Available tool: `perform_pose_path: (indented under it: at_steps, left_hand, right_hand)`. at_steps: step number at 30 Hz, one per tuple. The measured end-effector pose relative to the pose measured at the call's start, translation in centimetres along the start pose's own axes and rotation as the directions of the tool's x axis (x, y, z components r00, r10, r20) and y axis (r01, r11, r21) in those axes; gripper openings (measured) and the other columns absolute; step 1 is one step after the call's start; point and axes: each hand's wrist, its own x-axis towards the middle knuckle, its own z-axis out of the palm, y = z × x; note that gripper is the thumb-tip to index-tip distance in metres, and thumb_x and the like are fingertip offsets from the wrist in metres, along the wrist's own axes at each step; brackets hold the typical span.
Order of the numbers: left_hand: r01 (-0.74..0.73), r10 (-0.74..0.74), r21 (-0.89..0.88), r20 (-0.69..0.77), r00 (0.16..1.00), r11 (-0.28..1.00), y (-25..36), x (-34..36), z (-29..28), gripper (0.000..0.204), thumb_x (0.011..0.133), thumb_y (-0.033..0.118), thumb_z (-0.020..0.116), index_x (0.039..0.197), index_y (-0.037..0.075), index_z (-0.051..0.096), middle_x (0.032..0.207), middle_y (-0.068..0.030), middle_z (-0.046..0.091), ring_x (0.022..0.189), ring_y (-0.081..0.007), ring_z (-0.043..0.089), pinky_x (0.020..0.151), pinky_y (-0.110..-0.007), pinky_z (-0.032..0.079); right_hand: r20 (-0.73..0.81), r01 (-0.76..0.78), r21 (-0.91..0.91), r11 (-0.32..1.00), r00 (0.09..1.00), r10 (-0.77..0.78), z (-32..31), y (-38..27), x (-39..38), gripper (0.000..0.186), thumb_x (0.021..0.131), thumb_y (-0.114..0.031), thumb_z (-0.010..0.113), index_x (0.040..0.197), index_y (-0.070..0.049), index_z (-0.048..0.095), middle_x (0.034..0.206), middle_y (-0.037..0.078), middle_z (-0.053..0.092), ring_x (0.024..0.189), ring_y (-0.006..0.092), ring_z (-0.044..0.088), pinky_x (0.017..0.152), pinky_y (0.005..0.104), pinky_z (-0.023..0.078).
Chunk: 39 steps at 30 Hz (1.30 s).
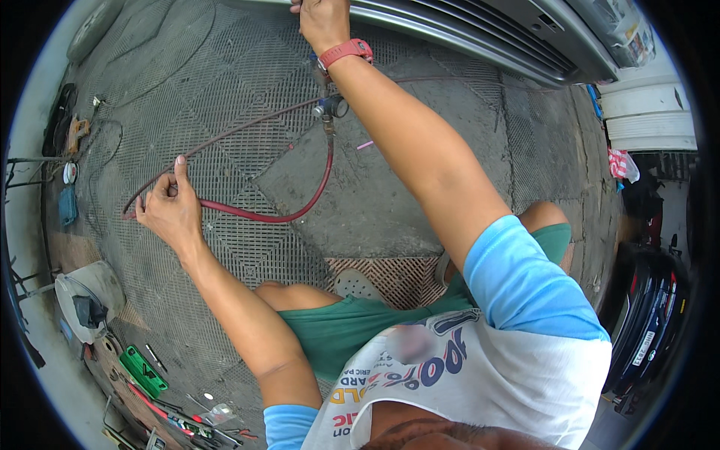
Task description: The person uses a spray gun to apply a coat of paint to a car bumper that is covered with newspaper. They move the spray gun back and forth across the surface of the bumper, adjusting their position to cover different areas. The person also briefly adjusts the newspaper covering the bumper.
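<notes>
At the lower left of the frame, a green flat plastic tool (142,370) and small scattered hand tools lie on the grey perforated floor mats (225,97). Toward the middle left, the left hand (171,210) has its fingers closed around a thin red rubber hose (277,216), which curves rightward and up to a small metal valve fitting (328,109) at upper centre. At the top, the right hand (322,19), wearing a red wristband, rests on a grey ribbed metal panel (465,34); its fingers are cut off by the frame, so their state cannot be told.
</notes>
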Motion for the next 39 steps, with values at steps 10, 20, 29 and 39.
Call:
perform_pose_path:
  at_steps: [10, 20, 29, 39]
  left_hand:
    - [-0.229, 0.233, -0.082, 0.047, 0.971, 0.970, 5.8, 0.5, 3.0, 0.049, 0.094, 0.051, 0.076, 0.079, 0.005, 0.079, 0.057, -0.0030, 0.058, 0.066, -0.0213, 0.060, 0.117, -0.053, 0.036]
    - [-0.519, 0.614, -0.344, 0.291, 0.734, 0.783, 21.1, -3.4, 6.5, 0.050, 0.094, 0.050, 0.075, 0.085, 0.001, 0.080, 0.061, -0.0118, 0.064, 0.070, -0.0278, 0.065, 0.117, -0.056, 0.036]
    - [-0.556, 0.757, -0.520, 0.359, 0.546, 0.648, 30.9, -8.4, 8.5, 0.043, 0.090, 0.043, 0.080, 0.081, 0.001, 0.077, 0.068, -0.0129, 0.069, 0.078, -0.0300, 0.066, 0.116, -0.056, 0.037]
    - [-0.567, 0.790, -0.553, 0.378, 0.483, 0.611, 36.2, -11.2, 9.9, 0.042, 0.091, 0.044, 0.079, 0.085, 0.002, 0.077, 0.080, -0.0106, 0.074, 0.084, -0.0285, 0.065, 0.116, -0.054, 0.035]
  right_hand:
    - [0.007, -0.335, 0.097, 0.937, 0.942, 0.336, -11.8, 2.4, -1.4, 0.054, 0.112, -0.049, 0.046, 0.119, -0.001, 0.069, 0.082, 0.010, 0.074, 0.068, 0.0154, 0.072, 0.049, 0.0302, 0.054]
    - [-0.308, -0.308, -0.062, 0.949, 0.910, 0.276, -33.6, 7.0, -0.9, 0.063, 0.114, -0.051, 0.040, 0.107, 0.005, 0.068, 0.087, 0.013, 0.074, 0.071, 0.0191, 0.073, 0.046, 0.0299, 0.053]
    - [-0.471, -0.391, -0.129, 0.911, 0.833, 0.290, -49.4, 11.7, 3.1, 0.066, 0.113, -0.052, 0.039, 0.105, 0.006, 0.069, 0.087, 0.015, 0.076, 0.072, 0.0210, 0.074, 0.047, 0.0316, 0.054]
    - [-0.611, -0.423, -0.246, 0.872, 0.766, 0.200, -61.8, 17.0, 8.9, 0.067, 0.112, -0.051, 0.041, 0.109, 0.010, 0.067, 0.087, 0.017, 0.075, 0.071, 0.0239, 0.076, 0.048, 0.0337, 0.058]
